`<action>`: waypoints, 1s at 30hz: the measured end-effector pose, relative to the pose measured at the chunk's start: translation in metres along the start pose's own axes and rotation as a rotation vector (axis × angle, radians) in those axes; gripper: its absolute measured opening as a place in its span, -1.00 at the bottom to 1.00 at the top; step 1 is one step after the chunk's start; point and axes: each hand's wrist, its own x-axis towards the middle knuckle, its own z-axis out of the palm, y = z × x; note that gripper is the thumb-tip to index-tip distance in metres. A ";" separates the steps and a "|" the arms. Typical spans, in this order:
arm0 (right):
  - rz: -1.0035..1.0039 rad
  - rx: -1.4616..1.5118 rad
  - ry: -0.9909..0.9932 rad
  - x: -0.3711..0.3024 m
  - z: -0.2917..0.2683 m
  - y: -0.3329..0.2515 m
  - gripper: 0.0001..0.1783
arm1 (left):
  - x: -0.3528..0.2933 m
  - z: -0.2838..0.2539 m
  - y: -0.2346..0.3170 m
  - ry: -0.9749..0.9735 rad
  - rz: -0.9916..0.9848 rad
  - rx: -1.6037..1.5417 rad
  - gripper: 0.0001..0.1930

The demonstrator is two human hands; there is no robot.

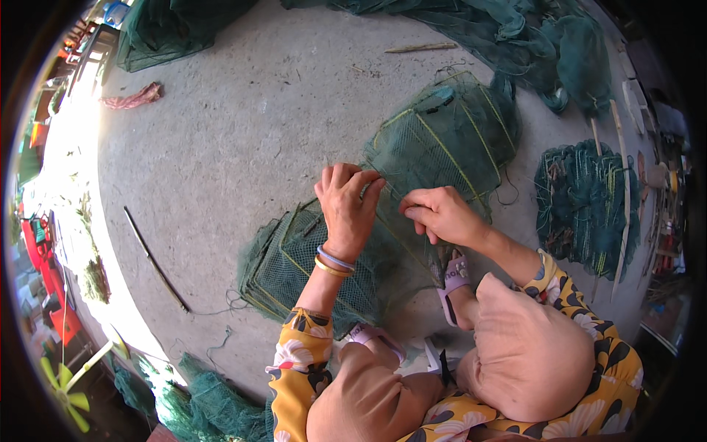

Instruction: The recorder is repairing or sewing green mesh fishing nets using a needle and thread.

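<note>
A: Containers first, left to right. Go.
B: Dark stick (156,259) is lying on the concrete floor (221,147), far left. Then the left mesh cage (278,254), green with yellowish ribs, is resting on the floor, partly behind the left forearm.
A: Contents?
B: Can't tell; the mesh is overlapping too much.
A: Next?
B: Right mesh cage (451,151), same green, is sitting just beyond the hands. A teal bunch is showing near its far end; can't tell if it's inside. Loose mesh is running between the two cages; can't tell if they're one piece. Far right, a folded net bundle (578,214) is lying with a pale stick (619,184) beside it.
A: Hands, quick.
B: Left hand (347,206) is reaching up from below, wrist wearing a purple and a yellow bangle, thumb and fingertips closing in a pinch by the right cage's near edge. A thin strand is showing there; can't tell if it's gripped.
A: Right?
B: Right hand (445,214) is coming in from lower right, palm side down, fingers curling, thumb meeting the forefinger over the mesh. Can't tell what it's holding.
</note>
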 end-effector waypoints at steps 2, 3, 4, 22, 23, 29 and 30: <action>-0.082 -0.029 0.058 0.007 0.002 0.001 -0.84 | 0.000 0.000 0.003 0.004 -0.003 -0.020 -0.89; -0.165 -0.057 0.115 0.010 0.003 0.000 -0.83 | 0.001 -0.001 0.004 0.004 -0.003 -0.015 -0.89; -0.169 -0.055 0.113 0.013 0.005 -0.003 -0.83 | 0.001 -0.003 0.005 0.005 -0.018 -0.039 -0.89; -0.437 -0.542 0.154 0.075 -0.017 -0.057 -0.79 | -0.004 0.003 0.006 0.054 -0.090 -0.159 -0.91; -0.558 -0.463 0.208 0.077 -0.020 -0.060 -0.79 | -0.002 0.005 0.007 0.054 -0.074 -0.170 -0.91; -0.444 0.252 0.152 0.055 -0.061 -0.135 -0.74 | -0.004 0.001 0.005 0.072 -0.088 -0.211 -0.92; -0.569 0.245 0.199 0.051 -0.069 -0.137 -0.74 | -0.005 0.001 0.002 0.073 -0.090 -0.205 -0.92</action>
